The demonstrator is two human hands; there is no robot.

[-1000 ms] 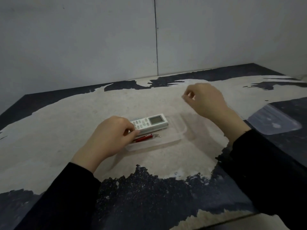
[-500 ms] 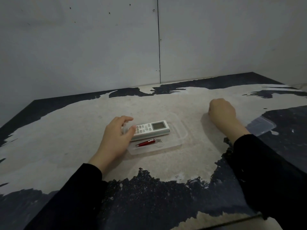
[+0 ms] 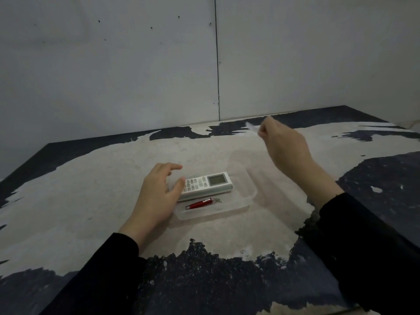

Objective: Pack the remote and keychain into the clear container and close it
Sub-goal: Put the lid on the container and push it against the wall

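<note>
The clear container sits on the table's middle. Inside it, a white remote lies along the far side and a red keychain lies along the near side. My left hand rests at the container's left end with its fingers apart, the thumb against the remote's left end. My right hand is raised above and behind the container's right end, pinched on the clear lid, which is blurred and barely visible.
The table has a worn beige top with dark patches. Grey wall panels stand close behind it. My black sleeves fill the lower corners.
My right hand went to the lid lying at the right, took hold of it and lifted it up and left toward the container. My left hand opened at the container's left end.
</note>
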